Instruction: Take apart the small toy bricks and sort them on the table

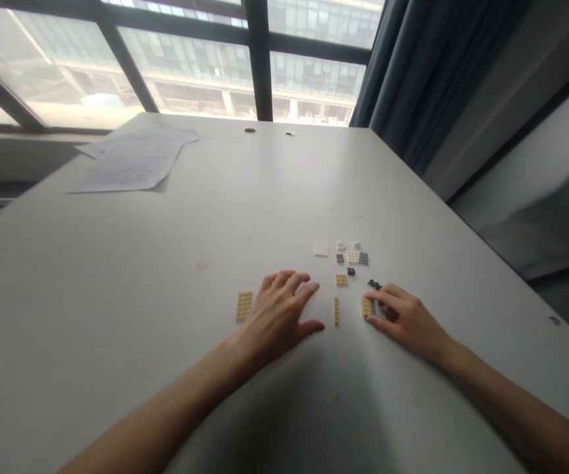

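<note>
My left hand (284, 306) hovers over or rests on the table with fingers apart and nothing between them; which, I cannot tell. Beside its outer edge lies a tan studded building plate (243, 306). A narrow tan strip (336, 311) with one row of studs lies to the right of its thumb. My right hand (398, 313) has its thumb and index finger at the two ends of another tan building plate (366, 307). A grey piece (373, 307) shows right against that plate, partly hidden by the fingers. Small dark pieces (374, 284) lie just beyond the right hand.
Past the hands are a small tan plate (341, 280), a black piece (351, 271), grey plates (364, 259), a white studded plate (353, 257) and a smooth white tile (321, 249). Paper sheets (131, 158) lie at the table's (166, 296) far left, before the window.
</note>
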